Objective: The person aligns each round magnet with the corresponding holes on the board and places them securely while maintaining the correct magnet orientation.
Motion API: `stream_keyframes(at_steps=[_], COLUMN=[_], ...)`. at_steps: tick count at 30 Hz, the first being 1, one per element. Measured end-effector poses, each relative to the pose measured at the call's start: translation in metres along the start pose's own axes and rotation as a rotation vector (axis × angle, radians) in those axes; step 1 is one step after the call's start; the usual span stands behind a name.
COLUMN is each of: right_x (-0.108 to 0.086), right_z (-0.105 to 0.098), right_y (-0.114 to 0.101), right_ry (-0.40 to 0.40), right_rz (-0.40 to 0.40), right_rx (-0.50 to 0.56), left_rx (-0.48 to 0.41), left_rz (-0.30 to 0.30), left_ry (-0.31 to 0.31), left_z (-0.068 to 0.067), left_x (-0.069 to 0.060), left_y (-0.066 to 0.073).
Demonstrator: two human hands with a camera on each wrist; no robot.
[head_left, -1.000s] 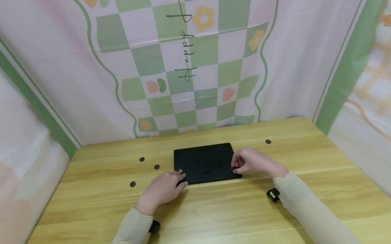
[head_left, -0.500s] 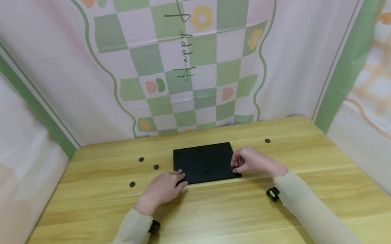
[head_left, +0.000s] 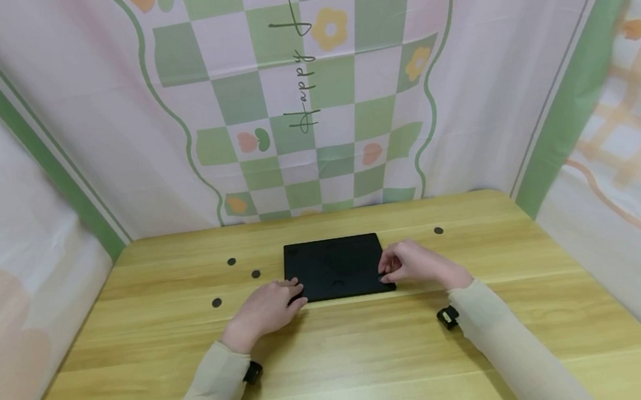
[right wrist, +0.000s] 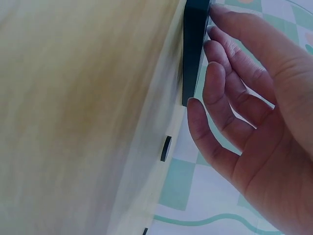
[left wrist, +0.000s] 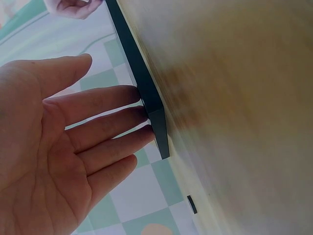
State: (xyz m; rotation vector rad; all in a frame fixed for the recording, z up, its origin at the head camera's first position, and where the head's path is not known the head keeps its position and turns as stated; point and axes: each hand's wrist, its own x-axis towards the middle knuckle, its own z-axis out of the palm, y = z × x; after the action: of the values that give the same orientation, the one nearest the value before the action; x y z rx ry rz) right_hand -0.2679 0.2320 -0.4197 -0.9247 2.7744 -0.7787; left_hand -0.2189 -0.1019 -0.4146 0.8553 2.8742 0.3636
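A flat black rectangular board [head_left: 335, 260] with a few shallow round marks lies on the wooden table. My left hand [head_left: 264, 310] rests on its near left corner with fingertips touching the board; the left wrist view shows those fingers [left wrist: 105, 105] nearly straight along the board's edge. At the near right corner, my right hand [head_left: 415, 265] has thumb and fingers curled together, pinching a small black disc [head_left: 381, 278] against the board. Most of that disc is hidden by the fingertips. From the right wrist view, the right hand [right wrist: 249, 98] meets the board's edge [right wrist: 194, 54].
Several small dark discs lie loose on the table [head_left: 337, 361]: left of the board a far disc [head_left: 231, 261], a middle disc [head_left: 255, 274] and a near disc [head_left: 216, 303]; to the right, another disc [head_left: 438, 230]. Patterned curtains [head_left: 310, 97] hang behind and beside the table.
Both hands stay in place at the board. Only the head view has shifted very slightly; the loose discs lie where they were.
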Motion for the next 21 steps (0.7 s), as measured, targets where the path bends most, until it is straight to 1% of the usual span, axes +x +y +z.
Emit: stream_keyframes(at_steps=[10, 16, 21], right_x=[-0.005, -0.01, -0.013], right_z=[-0.003, -0.005, -0.008], right_y=[0.004, 0.011, 0.016], right_ry=[0.015, 0.029, 0.034], right_rz=[0.037, 0.015, 0.035], right_rx=[-0.013, 0.006, 0.004], left_rx=[0.0, 0.005, 0.008], left_rz=[-0.003, -0.003, -0.001], left_ry=[-0.008, -0.003, -0.004], left_z=[0.001, 0.001, 0.001], left_x=[0.0, 0.0, 0.0], left_y=[-0.001, -0.001, -0.001])
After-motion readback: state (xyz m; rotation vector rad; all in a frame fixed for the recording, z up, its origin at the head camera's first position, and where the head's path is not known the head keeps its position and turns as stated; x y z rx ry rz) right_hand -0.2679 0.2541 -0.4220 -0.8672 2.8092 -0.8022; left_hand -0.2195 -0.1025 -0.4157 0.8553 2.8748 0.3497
